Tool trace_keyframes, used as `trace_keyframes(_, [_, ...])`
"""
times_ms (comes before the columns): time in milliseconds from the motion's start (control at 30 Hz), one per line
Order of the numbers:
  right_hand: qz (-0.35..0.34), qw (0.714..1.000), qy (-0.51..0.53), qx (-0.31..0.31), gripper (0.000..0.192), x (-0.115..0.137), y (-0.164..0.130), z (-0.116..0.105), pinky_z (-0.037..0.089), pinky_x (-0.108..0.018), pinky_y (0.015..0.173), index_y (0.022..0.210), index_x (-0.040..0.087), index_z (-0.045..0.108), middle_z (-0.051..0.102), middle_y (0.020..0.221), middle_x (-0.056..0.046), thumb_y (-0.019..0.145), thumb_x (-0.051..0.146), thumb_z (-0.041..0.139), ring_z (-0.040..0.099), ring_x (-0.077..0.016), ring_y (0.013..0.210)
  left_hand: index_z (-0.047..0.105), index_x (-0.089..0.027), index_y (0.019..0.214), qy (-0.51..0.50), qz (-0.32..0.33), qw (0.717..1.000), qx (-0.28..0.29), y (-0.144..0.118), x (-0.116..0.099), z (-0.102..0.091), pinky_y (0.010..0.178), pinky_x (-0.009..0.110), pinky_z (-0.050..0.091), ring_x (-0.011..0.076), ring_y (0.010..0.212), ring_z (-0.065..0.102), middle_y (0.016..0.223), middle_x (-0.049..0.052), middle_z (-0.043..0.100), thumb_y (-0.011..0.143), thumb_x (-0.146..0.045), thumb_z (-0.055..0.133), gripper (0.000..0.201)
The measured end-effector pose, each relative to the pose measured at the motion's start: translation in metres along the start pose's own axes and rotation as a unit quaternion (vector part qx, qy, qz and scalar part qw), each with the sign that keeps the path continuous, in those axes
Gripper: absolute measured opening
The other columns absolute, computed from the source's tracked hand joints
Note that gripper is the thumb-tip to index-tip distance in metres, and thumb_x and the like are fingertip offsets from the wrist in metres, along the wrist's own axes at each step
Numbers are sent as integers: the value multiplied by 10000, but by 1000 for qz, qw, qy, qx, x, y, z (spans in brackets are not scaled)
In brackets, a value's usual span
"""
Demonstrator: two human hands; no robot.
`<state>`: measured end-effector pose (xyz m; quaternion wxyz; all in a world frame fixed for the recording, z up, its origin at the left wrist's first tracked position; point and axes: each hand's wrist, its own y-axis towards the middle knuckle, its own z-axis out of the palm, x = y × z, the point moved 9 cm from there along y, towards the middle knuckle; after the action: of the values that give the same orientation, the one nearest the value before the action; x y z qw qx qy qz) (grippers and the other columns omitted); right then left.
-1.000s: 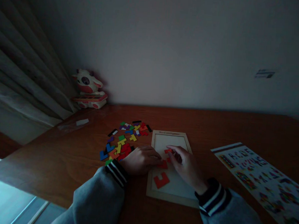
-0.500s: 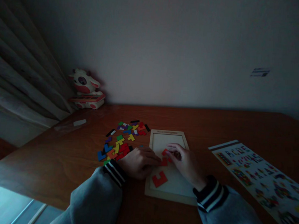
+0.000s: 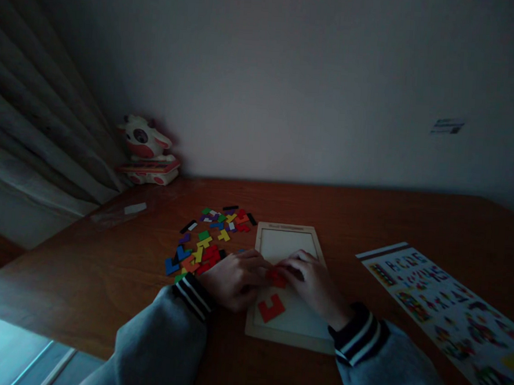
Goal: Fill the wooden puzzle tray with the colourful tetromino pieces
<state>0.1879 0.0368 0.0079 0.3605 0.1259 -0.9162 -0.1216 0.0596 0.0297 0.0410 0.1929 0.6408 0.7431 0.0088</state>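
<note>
Both the left hand (image 3: 234,278) and right hand (image 3: 310,283) pinch a red puzzle piece (image 3: 277,278) over the wooden tray (image 3: 287,236), whose far half lies open.

Both hands (image 3: 273,275) have closed over the red piece (image 3: 277,278).

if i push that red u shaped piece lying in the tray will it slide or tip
The red U-shaped piece lies flat and thin, so it should slide rather than tip. It looks rigid and light. The wooden tray has a raised rim that would probably stop it.
</note>
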Motion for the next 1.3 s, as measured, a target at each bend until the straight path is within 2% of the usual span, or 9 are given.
trace_keyframes(200, [-28, 998, -10, 51, 130, 4, -3, -2, 512, -354, 859, 1003, 233, 717, 649, 997, -53, 909, 286, 644, 625, -202, 936, 661, -229, 1202, 17, -11, 1000, 15, -1, 2, 3, 953, 431, 500, 277, 1127, 546, 1286, 85, 605, 758, -138, 545, 467])
trace_keyframes(467, [14, 1000, -14, -14, 139, -6, 0, -3, 518, -365, 846, 999, 237, 719, 654, 979, -57, 896, 308, 657, 635, -215, 924, 655, -253, 1203, 14, -7, 1000, 6, -1, 2, 1, 952, 415, 490, 260, 1089, 567, 1243, 83, 620, 782, -152, 551, 445])
trace_keyframes(567, [23, 999, -15, -17, 139, -6, 0, 0, 525, -360, 824, 986, 232, 734, 639, 964, -61, 888, 304, 668, 634, -216, 901, 667, -249, 1185, 15, -8, 1000, 10, -1, 2, 1, 950, 417, 486, 264, 1079, 563, 1223, 86, 624, 783, -162, 561, 424])
trace_keyframes(700, [34, 999, 0, 11, 143, -7, 1, 5, 529, -342, 800, 979, 232, 752, 617, 948, -59, 905, 283, 641, 632, -203, 868, 681, -238, 1162, 15, -9, 1000, 12, -1, 2, 1, 922, 396, 492, 259, 1045, 563, 1155, 94, 628, 770, -160, 572, 415])
trace_keyframes(833, [23, 998, 26, 45, 192, -4, -1, 5, 523, -343, 850, 1025, 232, 736, 610, 989, -60, 936, 327, 594, 626, -199, 918, 690, -239, 1139, 12, -18, 1000, 7, -1, 4, 1, 919, 374, 487, 239, 1022, 565, 1126, 85, 619, 753, -140, 576, 414])
trace_keyframes(1000, [15, 995, 31, 91, 355, -3, -4, 7, 516, -361, 906, 1119, 219, 683, 587, 1082, -67, 824, 413, 725, 601, -225, 1021, 699, -235, 1123, 21, -18, 1000, 8, -3, 6, 4, 914, 361, 487, 235, 1026, 563, 1134, 72, 618, 737, -157, 603, 405])
trace_keyframes(1167, [11, 993, 50, 108, 288, -3, -4, 11, 520, -352, 908, 1082, 224, 678, 593, 1082, -61, 847, 388, 701, 608, -216, 1019, 695, -253, 1137, 33, -29, 999, 6, -3, 5, 4, 863, 346, 502, 230, 997, 580, 1129, 69, 633, 773, -172, 591, 387])
trace_keyframes(1233, [10, 993, 50, 105, 271, -2, -4, 11, 523, -350, 908, 1076, 222, 676, 594, 1080, -63, 853, 374, 691, 612, -216, 1017, 689, -246, 1133, 29, -37, 999, 1, -3, 5, 3, 845, 336, 505, 225, 978, 587, 1118, 75, 638, 829, -236, 590, 320])
trace_keyframes(1300, [11, 994, 46, 102, 260, -2, -5, 11, 528, -347, 901, 1073, 217, 672, 593, 1078, -67, 856, 358, 684, 614, -216, 1013, 680, -231, 1118, 25, -45, 999, -8, -3, 5, 2, 831, 332, 504, 221, 954, 588, 1090, 81, 639, 886, -386, 593, 293])
